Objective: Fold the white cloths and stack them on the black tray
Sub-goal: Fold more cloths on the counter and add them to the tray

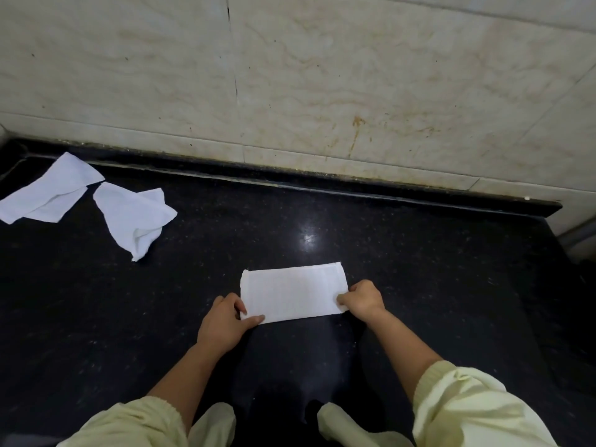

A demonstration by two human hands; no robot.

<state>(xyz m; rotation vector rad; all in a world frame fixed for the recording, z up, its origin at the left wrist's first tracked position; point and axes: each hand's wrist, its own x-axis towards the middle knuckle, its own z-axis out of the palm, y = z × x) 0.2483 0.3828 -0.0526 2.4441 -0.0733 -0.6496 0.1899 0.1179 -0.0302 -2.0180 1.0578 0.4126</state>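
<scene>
- Head view. A person leans over a black speckled counter (419,269). Both bare forearms reach in from 6 o'clock, out of pale yellow sleeves (467,411).
- Folded cloth (293,293): a white rectangle lying flat on the counter, just below the middle of the view toward 6 o'clock. Its long sides run from 9 to 3 o'clock, and its edges are lined up evenly.
- Left hand (225,321): at the folded cloth's 8 o'clock corner. The thumb (254,319) lies on top along the near edge and the curled fingers meet the short side, so the corner is pinched between them.
- Right hand (362,298): at the folded cloth's 4 o'clock corner. The fingers (343,301) are curled down over the short side and grip that end. The thumb cannot be made out.
- Loose cloth (51,191): white and unfolded, lying flat but skewed at 10 o'clock, near the left margin and the counter's back edge. It is well apart from the hands.
- Crumpled cloth (134,214): white, just beside the loose cloth on its 3 o'clock side. The two almost touch at their upper corners. One end is bunched and points toward 6 o'clock.
- Glare (308,235): a bright reflection on the counter, at 12 o'clock from the folded cloth.
- Wall (322,75): cream marbled tiles filling the upper half, from 9 through 12 to 3 o'clock. A brown stain (356,130) runs down toward the counter's back edge.
</scene>
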